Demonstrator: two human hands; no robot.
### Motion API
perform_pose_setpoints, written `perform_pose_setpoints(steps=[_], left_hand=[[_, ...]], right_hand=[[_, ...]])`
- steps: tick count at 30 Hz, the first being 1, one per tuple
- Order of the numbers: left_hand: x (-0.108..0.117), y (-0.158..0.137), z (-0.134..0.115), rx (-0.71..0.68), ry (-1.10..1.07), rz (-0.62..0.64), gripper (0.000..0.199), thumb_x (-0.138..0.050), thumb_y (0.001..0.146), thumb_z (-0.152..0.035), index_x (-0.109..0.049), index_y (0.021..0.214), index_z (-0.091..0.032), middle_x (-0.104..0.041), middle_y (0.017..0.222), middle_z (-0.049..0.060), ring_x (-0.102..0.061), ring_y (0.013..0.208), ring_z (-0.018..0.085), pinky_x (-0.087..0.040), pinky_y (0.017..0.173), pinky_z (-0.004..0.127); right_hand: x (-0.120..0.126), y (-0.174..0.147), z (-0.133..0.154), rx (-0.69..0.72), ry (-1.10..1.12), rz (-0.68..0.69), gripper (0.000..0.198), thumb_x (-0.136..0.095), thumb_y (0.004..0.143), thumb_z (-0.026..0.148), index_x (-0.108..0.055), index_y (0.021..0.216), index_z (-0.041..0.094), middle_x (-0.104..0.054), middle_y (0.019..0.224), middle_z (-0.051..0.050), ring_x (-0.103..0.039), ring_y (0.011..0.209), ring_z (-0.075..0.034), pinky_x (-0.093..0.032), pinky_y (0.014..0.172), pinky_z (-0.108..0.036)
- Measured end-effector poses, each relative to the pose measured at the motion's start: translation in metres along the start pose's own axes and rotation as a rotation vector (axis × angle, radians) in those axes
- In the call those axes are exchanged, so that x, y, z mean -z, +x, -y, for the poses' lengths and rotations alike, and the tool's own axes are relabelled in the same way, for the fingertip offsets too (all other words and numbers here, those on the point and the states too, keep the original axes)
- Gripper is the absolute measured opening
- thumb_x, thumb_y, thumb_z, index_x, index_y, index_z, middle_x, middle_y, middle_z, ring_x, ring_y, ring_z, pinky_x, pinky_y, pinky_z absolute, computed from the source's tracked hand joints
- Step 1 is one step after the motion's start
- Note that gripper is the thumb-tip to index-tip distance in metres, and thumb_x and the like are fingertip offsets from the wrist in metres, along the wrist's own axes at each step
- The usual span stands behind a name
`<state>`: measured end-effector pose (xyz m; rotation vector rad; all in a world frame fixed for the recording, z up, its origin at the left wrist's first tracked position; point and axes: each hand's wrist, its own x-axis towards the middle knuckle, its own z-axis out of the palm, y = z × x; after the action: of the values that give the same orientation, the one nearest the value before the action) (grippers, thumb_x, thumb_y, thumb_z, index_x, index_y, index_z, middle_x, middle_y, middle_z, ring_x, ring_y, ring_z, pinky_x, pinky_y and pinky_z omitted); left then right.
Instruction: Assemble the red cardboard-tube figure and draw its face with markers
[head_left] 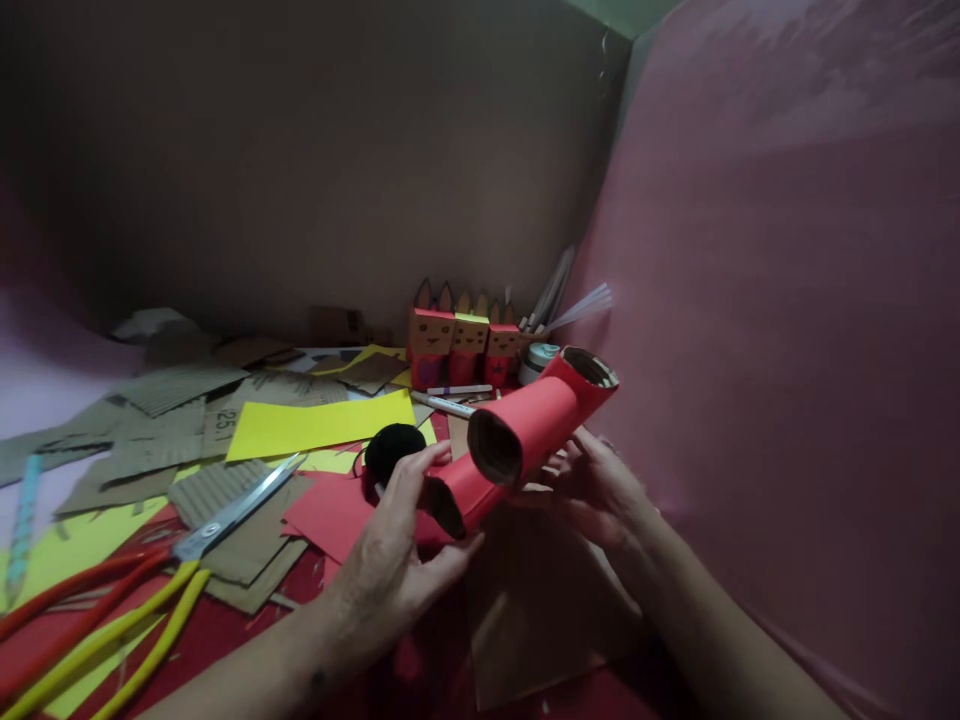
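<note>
Red paper-covered cardboard tubes (536, 410) are raised between my hands, lying against each other at a slant with brown open ends showing. My left hand (397, 535) grips the near left end of the lower tube (476, 490), thumb below and fingers above. At the other end, my right hand (600, 490) holds the tubes from beneath and the right side; its fingertips are partly hidden behind them. Below lies a brown cardboard sheet (540, 610). Just beyond my left fingers sits a round black ball-like thing (394, 450), perhaps yarn.
Scissors with red handles (199, 535) and another yellow-handled tool (120, 650) lie at left. Corrugated cardboard scraps (172, 390) and a yellow paper strip (322, 425) cover the table. Behind stand small box figures with faces (469, 345), markers (442, 403) and a jar (536, 362).
</note>
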<state>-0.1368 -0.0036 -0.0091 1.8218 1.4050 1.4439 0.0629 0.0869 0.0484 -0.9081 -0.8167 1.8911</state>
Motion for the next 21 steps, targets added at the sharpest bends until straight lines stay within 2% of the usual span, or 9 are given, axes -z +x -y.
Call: perform_pose_setpoints(steps=[4,8,11,13,15,17,21], left_hand=[[0.005,0.002,-0.014,0.149,-0.178,0.045,0.054,-0.064,0.091,-0.04,-0.04,0.138,-0.027,-0.068,0.124,0.009,-0.069,0.109,0.027,-0.057,0.094,0.044],[0.009,0.008,-0.022,0.298,-0.392,-0.009,0.055,-0.07,0.088,-0.04,-0.045,0.134,-0.025,-0.071,0.123,0.007,-0.068,0.112,0.025,-0.054,0.099,0.039],[0.011,0.012,-0.023,0.343,-0.462,-0.029,0.051,-0.073,0.084,-0.04,-0.052,0.127,-0.023,-0.075,0.102,0.003,-0.072,0.091,0.023,-0.058,0.081,0.033],[0.012,0.014,-0.026,0.36,-0.49,-0.001,0.047,-0.074,0.082,-0.042,-0.056,0.12,-0.021,-0.074,0.088,0.002,-0.071,0.08,0.021,-0.057,0.071,0.03],[0.013,0.015,-0.03,0.409,-0.511,0.015,0.044,-0.074,0.082,-0.043,-0.059,0.116,-0.019,-0.072,0.082,0.001,-0.069,0.074,0.019,-0.055,0.066,0.028],[0.013,0.014,-0.036,0.456,-0.544,0.002,0.042,-0.074,0.082,-0.043,-0.061,0.113,-0.019,-0.071,0.082,0.002,-0.067,0.073,0.018,-0.053,0.064,0.027],[0.013,0.013,-0.042,0.476,-0.673,0.006,0.047,-0.078,0.078,-0.037,-0.058,0.117,-0.019,-0.071,0.091,0.003,-0.068,0.078,0.019,-0.054,0.067,0.028]], right_hand=[[-0.002,-0.002,-0.002,0.02,0.039,0.072,0.016,-0.064,0.088,0.037,-0.068,0.095,0.024,-0.07,0.077,0.001,-0.065,0.063,-0.017,-0.061,0.072,-0.039],[0.002,0.0,-0.008,0.127,0.004,0.182,0.036,-0.075,0.078,0.05,-0.068,0.102,0.024,-0.074,0.085,-0.002,-0.07,0.075,-0.021,-0.061,0.073,-0.036],[0.009,0.004,-0.012,0.237,-0.071,0.298,0.054,-0.074,0.079,0.057,-0.062,0.123,0.028,-0.076,0.107,-0.006,-0.072,0.092,-0.025,-0.059,0.079,-0.038],[0.014,0.006,-0.013,0.293,-0.152,0.35,0.062,-0.077,0.077,0.051,-0.057,0.131,0.03,-0.073,0.117,-0.007,-0.071,0.099,-0.026,-0.058,0.082,-0.038],[0.018,0.008,-0.011,0.314,-0.258,0.363,0.07,-0.085,0.069,0.04,-0.057,0.132,0.027,-0.072,0.119,-0.008,-0.07,0.103,-0.027,-0.057,0.084,-0.038],[0.02,0.008,-0.009,0.323,-0.339,0.355,0.073,-0.088,0.061,0.03,-0.06,0.129,0.023,-0.073,0.118,-0.009,-0.069,0.105,-0.029,-0.056,0.086,-0.039],[0.017,0.007,-0.007,0.343,-0.36,0.34,0.07,-0.086,0.058,0.023,-0.063,0.123,0.022,-0.073,0.116,-0.009,-0.067,0.103,-0.028,-0.054,0.087,-0.038]])
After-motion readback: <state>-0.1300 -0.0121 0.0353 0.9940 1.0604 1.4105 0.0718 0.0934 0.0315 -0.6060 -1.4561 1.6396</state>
